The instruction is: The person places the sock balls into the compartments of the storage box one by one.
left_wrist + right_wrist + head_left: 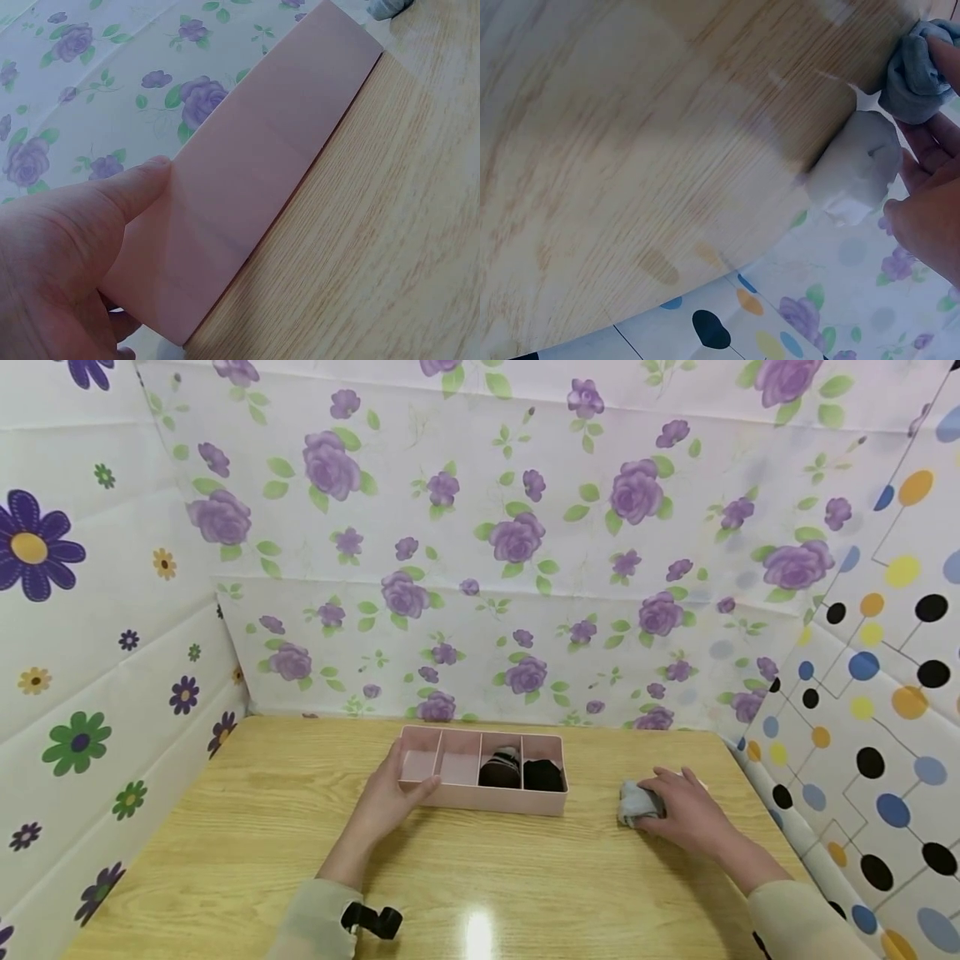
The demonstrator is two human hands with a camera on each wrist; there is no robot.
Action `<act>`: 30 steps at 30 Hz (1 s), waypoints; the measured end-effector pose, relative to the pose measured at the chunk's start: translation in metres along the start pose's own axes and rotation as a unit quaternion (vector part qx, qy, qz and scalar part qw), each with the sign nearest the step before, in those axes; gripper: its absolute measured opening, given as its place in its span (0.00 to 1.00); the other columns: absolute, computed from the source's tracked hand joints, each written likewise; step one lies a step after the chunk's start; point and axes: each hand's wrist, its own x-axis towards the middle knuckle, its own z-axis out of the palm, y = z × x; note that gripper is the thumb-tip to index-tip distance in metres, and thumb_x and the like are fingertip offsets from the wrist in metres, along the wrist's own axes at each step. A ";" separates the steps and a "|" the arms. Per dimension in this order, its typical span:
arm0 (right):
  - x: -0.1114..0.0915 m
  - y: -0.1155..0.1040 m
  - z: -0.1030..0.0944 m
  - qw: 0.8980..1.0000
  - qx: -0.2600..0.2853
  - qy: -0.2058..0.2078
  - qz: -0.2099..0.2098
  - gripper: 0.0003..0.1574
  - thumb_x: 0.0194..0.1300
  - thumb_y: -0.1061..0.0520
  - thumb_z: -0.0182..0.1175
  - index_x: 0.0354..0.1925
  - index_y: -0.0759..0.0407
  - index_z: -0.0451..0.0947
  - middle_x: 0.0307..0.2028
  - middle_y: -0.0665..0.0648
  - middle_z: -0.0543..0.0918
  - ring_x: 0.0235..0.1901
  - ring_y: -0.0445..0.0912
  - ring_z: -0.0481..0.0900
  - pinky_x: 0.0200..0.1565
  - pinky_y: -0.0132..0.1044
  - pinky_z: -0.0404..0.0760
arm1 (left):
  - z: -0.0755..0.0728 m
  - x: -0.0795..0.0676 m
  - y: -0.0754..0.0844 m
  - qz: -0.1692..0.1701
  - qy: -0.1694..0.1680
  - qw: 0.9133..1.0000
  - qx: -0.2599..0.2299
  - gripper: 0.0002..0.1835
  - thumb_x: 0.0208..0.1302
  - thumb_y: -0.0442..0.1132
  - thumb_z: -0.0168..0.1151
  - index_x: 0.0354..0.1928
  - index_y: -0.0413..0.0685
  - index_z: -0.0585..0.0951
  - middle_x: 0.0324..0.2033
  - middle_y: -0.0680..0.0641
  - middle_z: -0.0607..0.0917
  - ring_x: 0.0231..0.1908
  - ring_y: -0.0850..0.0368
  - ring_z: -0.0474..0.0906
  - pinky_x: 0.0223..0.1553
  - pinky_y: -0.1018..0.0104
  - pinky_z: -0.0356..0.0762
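Observation:
A pink divided box (491,797) stands on the wooden table, and my left hand (385,797) grips its left end, thumb at the front rim. In the box's third compartment from the left lies a dark rolled sock (500,770) with light stripes; a black rolled sock (542,775) fills the rightmost one. The two left compartments show bare pink bottoms. To the right of the box, my right hand (684,810) holds a grey-blue rolled sock (637,803) between thumb and fingers. A white rolled bundle (859,169) lies right beside that hand, mostly hidden behind it in the head view.
The wooden table (517,877) runs up to a flower-printed cloth (480,635) at the back. Patterned cloths also stand at the left (112,693) and right sides. A black strap mount (371,920) sits on my left wrist.

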 end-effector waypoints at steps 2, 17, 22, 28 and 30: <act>0.001 -0.002 -0.001 1.000 0.002 0.004 -0.001 0.35 0.61 0.50 0.85 0.60 0.66 0.86 0.63 0.72 0.84 0.71 0.72 0.74 0.77 0.75 0.54 | 0.000 0.000 0.000 0.000 0.000 1.000 0.000 0.62 0.77 0.60 0.70 0.89 0.38 0.39 0.86 0.31 0.50 0.84 0.29 0.50 0.81 0.32 0.54; 0.002 -0.024 -0.011 0.998 0.039 0.047 0.008 0.31 0.64 0.58 0.83 0.61 0.63 0.85 0.56 0.63 0.88 0.58 0.66 0.83 0.63 0.68 0.78 | 0.002 0.000 -0.002 -0.001 0.002 1.000 0.004 0.62 0.77 0.59 0.70 0.89 0.38 0.39 0.86 0.31 0.50 0.84 0.30 0.50 0.81 0.34 0.52; 0.004 -0.040 -0.024 0.995 0.080 0.049 0.032 0.33 0.68 0.57 0.80 0.66 0.62 0.82 0.58 0.62 0.86 0.56 0.62 0.85 0.49 0.62 0.86 | 0.001 0.001 -0.001 -0.002 0.001 1.000 0.004 0.62 0.77 0.59 0.70 0.89 0.38 0.39 0.86 0.31 0.50 0.84 0.29 0.50 0.81 0.33 0.53; 0.011 -0.057 -0.031 0.993 0.104 0.057 0.017 0.32 0.70 0.58 0.79 0.68 0.62 0.80 0.58 0.59 0.84 0.54 0.56 0.85 0.49 0.57 0.87 | 0.001 0.001 -0.003 -0.003 0.002 1.000 0.006 0.62 0.77 0.62 0.70 0.90 0.39 0.40 0.86 0.30 0.52 0.83 0.29 0.51 0.81 0.32 0.53; 0.013 -0.062 -0.032 0.992 0.107 0.066 0.011 0.32 0.70 0.58 0.79 0.68 0.61 0.80 0.57 0.58 0.84 0.54 0.55 0.85 0.50 0.56 0.86 | 0.001 0.001 -0.004 -0.002 0.003 1.000 0.006 0.62 0.76 0.63 0.70 0.90 0.39 0.40 0.86 0.31 0.51 0.83 0.29 0.51 0.81 0.33 0.53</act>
